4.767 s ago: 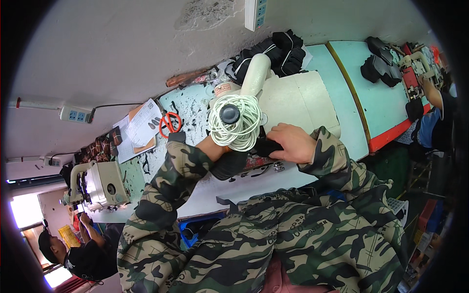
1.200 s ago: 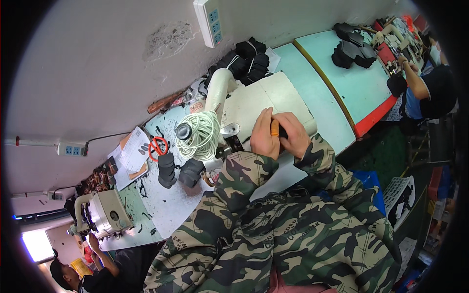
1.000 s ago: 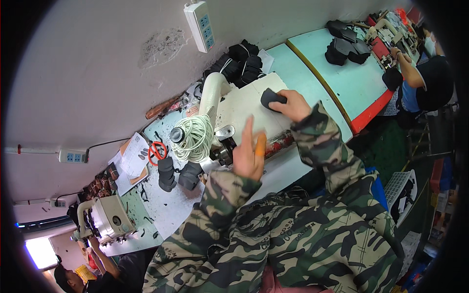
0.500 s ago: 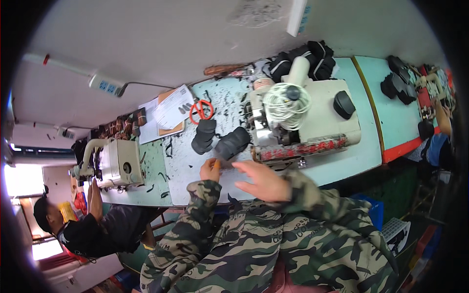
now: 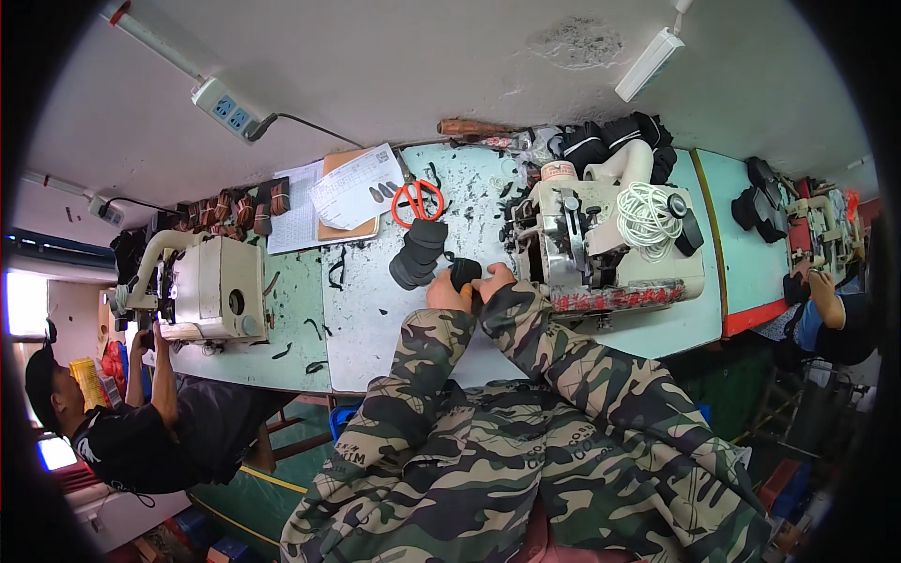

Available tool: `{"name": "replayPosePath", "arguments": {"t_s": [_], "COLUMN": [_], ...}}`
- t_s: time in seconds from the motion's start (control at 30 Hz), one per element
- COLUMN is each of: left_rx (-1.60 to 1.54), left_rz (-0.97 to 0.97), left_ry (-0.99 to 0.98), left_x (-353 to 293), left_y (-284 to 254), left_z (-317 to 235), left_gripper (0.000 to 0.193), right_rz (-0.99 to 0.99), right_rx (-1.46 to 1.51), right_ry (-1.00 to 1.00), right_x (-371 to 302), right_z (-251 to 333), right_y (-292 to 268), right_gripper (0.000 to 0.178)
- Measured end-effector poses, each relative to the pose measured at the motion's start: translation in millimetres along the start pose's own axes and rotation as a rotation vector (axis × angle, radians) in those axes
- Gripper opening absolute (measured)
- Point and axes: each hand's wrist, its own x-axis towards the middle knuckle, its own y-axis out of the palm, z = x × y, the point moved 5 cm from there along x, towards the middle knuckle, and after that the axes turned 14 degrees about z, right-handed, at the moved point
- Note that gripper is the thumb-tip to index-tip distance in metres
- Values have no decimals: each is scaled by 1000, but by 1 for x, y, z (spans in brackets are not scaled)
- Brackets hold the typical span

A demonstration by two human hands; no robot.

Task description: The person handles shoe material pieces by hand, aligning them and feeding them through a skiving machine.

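Left hand (image 5: 448, 293) and right hand (image 5: 496, 281) close together over the surface (image 5: 375, 342), a black stack (image 5: 465, 271) between their fingertips. Stack sits just far of both, long axis seemingly near to far; neither hand clearly nearer. Right fingers bent, touching its right side; left fingers partly curled at its near-left edge, orange sleeve (image 5: 466, 295) on one finger. Fingertips partly hidden: cannot tell whether either hand is gripping or merely resting against it. Fanned black pieces (image 5: 419, 253) lie just left and far, strung diagonally from far right to near left. Cream machine (image 5: 629, 267) to the right.
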Motion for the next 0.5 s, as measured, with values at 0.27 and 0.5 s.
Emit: {"name": "replayPosePath", "arguments": {"t_s": [0.27,0.5], "left_rx": [-213,-393], "left_rz": [78,70], "left_ry": [-130,-88], "left_x": [-18,-23], "left_y": [17,42], "left_z": [22,44], "left_gripper": [34,34], "right_rz": [228,290], "right_rx": [-194,200], "right_ry": [-72,94], "right_x": [-3,1], "right_z": [7,-12], "right_y": [-2,12], "right_gripper": [37,39]}}
